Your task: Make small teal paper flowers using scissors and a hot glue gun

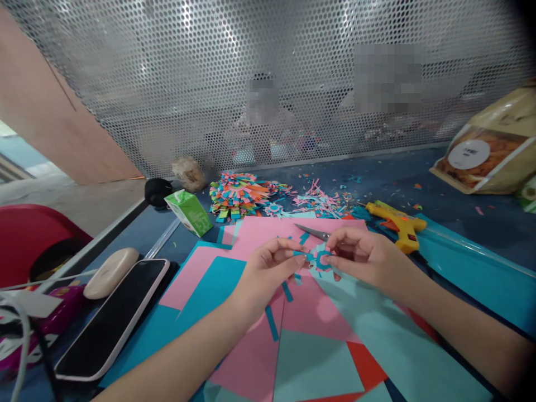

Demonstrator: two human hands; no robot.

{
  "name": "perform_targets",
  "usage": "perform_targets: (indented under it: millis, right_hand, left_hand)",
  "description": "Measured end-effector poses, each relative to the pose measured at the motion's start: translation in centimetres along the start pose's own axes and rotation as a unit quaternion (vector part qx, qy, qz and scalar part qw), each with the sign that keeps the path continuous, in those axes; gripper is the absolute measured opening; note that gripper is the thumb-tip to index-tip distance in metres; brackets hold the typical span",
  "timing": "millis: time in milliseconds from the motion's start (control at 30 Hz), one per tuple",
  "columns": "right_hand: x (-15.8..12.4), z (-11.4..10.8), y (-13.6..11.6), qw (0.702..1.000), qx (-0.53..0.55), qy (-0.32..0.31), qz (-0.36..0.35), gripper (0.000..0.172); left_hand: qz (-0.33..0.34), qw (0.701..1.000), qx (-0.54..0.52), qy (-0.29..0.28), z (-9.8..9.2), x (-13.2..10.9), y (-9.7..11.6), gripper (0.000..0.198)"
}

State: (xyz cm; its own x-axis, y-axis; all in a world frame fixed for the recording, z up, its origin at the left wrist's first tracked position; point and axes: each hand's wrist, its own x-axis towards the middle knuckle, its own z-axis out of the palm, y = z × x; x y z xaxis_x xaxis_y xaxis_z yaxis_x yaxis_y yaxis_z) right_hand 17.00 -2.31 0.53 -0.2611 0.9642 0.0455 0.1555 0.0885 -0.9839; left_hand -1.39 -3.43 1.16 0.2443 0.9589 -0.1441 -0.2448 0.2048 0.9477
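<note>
A small round paper flower (322, 260) in pink and blue with a fringed edge is pinched between the thumb and fingers of my right hand (368, 257). My left hand (266, 268) is closed on a short blue paper strip at the flower's left side; whether the strip is joined to the flower I cannot tell. Both hands are above pink and pale blue paper sheets (322, 324). Just behind the fingers lie scissors (312, 231), their handles hidden by my right hand. Loose blue strips (272, 324) lie beneath my left hand.
A yellow glue gun (397, 223) lies at the right, with a snack bag (486, 151) behind it. Fringed paper flowers (237, 192) and paper scraps (320, 198) are heaped at the back. Leftward are a green carton (189, 212), a phone (113, 324) and a beige case (111, 272). Perforated metal stands behind.
</note>
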Motion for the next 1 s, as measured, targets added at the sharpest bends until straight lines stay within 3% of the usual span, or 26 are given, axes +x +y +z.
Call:
perform_targets:
  millis: [1000]
  right_hand:
    - [0.15,0.31,0.95,0.999,0.041,-0.021,0.011,0.023]
  left_hand:
    - [0.016,0.999,0.036,-0.006,-0.16,0.41,-0.11,0.018]
